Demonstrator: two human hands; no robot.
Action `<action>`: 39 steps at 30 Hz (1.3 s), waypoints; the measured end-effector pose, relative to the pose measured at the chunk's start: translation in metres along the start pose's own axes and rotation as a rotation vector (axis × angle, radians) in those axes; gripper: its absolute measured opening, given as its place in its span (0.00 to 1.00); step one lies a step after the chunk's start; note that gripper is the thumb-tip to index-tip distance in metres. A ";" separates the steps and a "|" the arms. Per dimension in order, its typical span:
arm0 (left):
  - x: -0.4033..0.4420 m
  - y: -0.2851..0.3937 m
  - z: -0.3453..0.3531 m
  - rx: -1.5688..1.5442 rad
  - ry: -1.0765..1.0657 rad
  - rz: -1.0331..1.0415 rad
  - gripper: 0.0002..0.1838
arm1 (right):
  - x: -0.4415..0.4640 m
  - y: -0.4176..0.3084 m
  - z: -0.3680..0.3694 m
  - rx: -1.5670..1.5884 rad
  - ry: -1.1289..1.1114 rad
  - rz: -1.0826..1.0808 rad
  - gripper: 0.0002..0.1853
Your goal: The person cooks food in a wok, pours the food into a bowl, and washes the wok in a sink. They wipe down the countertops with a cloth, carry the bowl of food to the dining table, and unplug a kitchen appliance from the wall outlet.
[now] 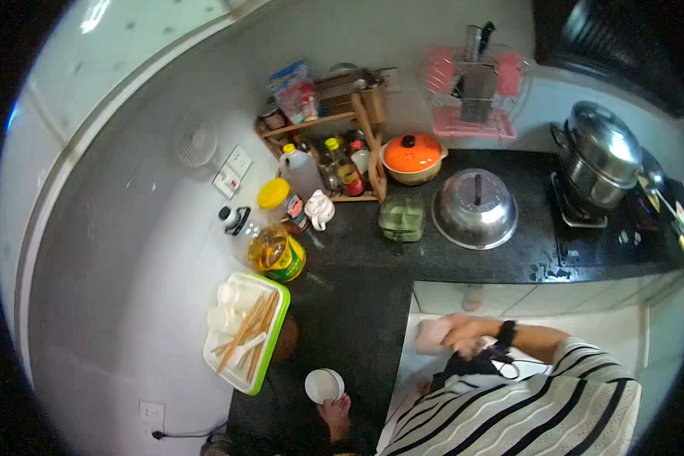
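At the lower counter my left hand [334,410] grips the near rim of a small white bowl [324,386], which seems to have another round white edge beside or under it. My right hand [467,334], with a black band at the wrist, is in front of my body, past the counter edge. Its fingers are curled and blurred against a pale pink thing [433,336] whose kind I cannot make out. Dark cloth [467,368] hangs below that hand. Left of the bowl a white tray with a green rim [270,346] carries chopsticks [247,327] and white cups [222,319].
Along the wall stand an oil bottle [277,251], a yellow-lidded jar [275,195] and a wooden rack [368,144] of bottles. An orange-lidded pot [412,158], green container [402,219], metal dome lid [475,213] and steamer pot [600,152] on the stove follow.
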State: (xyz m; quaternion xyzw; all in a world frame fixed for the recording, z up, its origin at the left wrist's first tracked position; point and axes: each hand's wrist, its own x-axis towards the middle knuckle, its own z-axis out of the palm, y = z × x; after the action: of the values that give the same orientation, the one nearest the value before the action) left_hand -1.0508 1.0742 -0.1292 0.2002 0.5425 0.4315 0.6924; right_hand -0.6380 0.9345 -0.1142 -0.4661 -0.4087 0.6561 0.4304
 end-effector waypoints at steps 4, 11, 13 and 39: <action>0.014 -0.015 0.030 0.149 -0.065 0.206 0.26 | -0.100 -0.041 -0.046 -0.141 0.493 0.103 0.18; 0.057 -0.032 0.087 0.113 0.114 0.091 0.25 | -0.178 -0.071 -0.114 0.309 0.874 0.064 0.25; 0.072 -0.043 0.086 0.491 0.225 0.413 0.26 | -0.190 -0.076 -0.139 0.323 0.901 0.069 0.24; 0.002 -0.181 0.657 1.164 -0.958 0.316 0.15 | -0.122 -0.055 -0.447 -1.311 1.778 0.088 0.32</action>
State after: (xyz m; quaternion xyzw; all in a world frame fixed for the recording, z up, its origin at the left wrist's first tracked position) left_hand -0.3749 1.1021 -0.0474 0.7725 0.2882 0.0366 0.5647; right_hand -0.1736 0.8954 -0.1346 -0.9234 -0.2053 -0.2416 0.2164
